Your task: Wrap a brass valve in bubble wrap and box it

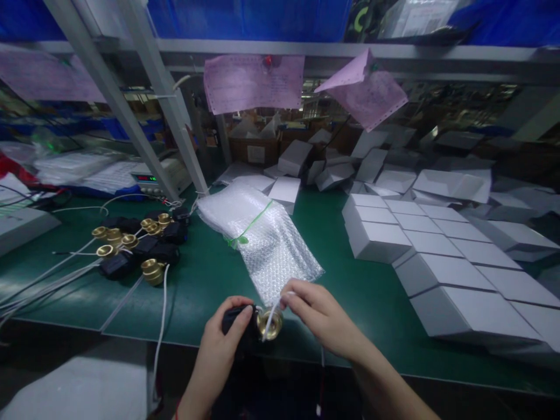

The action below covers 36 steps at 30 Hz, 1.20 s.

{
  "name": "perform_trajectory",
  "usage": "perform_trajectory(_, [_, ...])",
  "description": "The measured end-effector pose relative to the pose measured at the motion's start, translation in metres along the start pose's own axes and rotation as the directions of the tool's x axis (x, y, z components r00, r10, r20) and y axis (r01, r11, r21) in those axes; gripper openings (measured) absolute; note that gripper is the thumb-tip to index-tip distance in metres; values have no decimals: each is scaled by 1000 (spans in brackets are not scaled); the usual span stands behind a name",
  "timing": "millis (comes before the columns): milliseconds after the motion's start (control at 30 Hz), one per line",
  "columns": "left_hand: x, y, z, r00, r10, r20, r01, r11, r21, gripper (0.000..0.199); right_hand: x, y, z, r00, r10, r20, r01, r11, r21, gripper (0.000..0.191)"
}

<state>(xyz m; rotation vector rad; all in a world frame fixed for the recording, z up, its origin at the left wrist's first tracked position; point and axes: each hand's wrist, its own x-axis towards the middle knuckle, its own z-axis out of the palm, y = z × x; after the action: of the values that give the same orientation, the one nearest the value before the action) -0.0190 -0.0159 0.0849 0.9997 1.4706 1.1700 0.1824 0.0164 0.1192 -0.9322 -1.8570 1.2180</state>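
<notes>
Near the front edge of the green table, my left hand is wrapped round the black body of a valve. The valve's round brass end points right, between my two hands. My right hand pinches a white cable between thumb and fingers, and the cable passes across the brass opening. Just behind my hands lies a stack of bubble wrap bags with a green tie across it.
Several brass and black valves with cables lie on the left of the green table. Rows of closed white boxes stand at right, open boxes behind. Metal posts and pink papers are at the shelf.
</notes>
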Motion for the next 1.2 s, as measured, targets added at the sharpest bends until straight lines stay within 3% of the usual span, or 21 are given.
perform_trajectory(67, [-2, -1, 1, 987, -134, 91, 150, 966, -211, 55, 10, 18, 4, 1000, 1, -25, -2, 999, -42, 34])
perform_trajectory(167, [-4, -2, -2, 925, -346, 156, 378, 804, -459, 57, 11, 34, 17, 1000, -4, 20, 5, 998, -60, 37])
perform_trajectory(233, [-4, -1, -3, 870, -460, 179, 481, 711, -513, 47, 7, 30, 22, 999, -33, 10, 34, 996, -82, 35])
perform_trajectory(333, [-5, 0, 1, 821, -516, 245, 562, 649, -514, 46, 11, 10, 18, 995, -102, -12, 100, 987, -129, 29])
perform_trajectory(467, [-9, -2, 6, 814, -456, 360, 580, 674, -457, 63, 35, 4, 6, 988, -143, 62, 153, 967, -203, 24])
perform_trajectory(567, [-8, -2, -4, 830, -436, 347, 558, 640, -529, 40, 43, 27, 3, 994, -75, 83, 96, 955, -282, 27])
perform_trajectory(667, [1, 1, -18, 866, -444, 232, 481, 610, -630, 21, 25, 47, 11, 995, 1, 100, 33, 943, -332, 31])
perform_trajectory(767, [11, 0, -21, 927, -374, 18, 323, 774, -544, 21, -6, 38, 26, 981, 52, 188, 20, 931, -363, 26])
perform_trajectory(867, [14, -3, -12, 960, -242, -144, 180, 920, -348, 30, -23, 4, 31, 950, 96, 298, 42, 904, -425, 14])
perform_trajectory(967, [10, -4, -1, 994, -66, -84, 54, 989, -141, 35, -9, -14, 18, 964, 36, 264, 76, 912, -402, 14])
perform_trajectory(1033, [5, -3, 2, 999, 21, 30, -21, 1000, -20, 34, 8, -6, 7, 983, -36, 181, 97, 934, -343, 21])
perform_trajectory(1100, [2, -3, 2, 993, -12, 120, 21, 997, -69, 36, 20, 13, 3, 990, -69, 124, 105, 947, -305, 26])
perform_trajectory(1167, [0, -1, 0, 971, -228, 76, 240, 925, -296, 30, 21, 32, 10, 991, -84, 106, 111, 952, -285, 28])
perform_trajectory(1200, [0, 1, 0, 930, -365, 34, 343, 835, -431, 22, 18, 39, 18, 991, -96, 95, 119, 954, -276, 27])
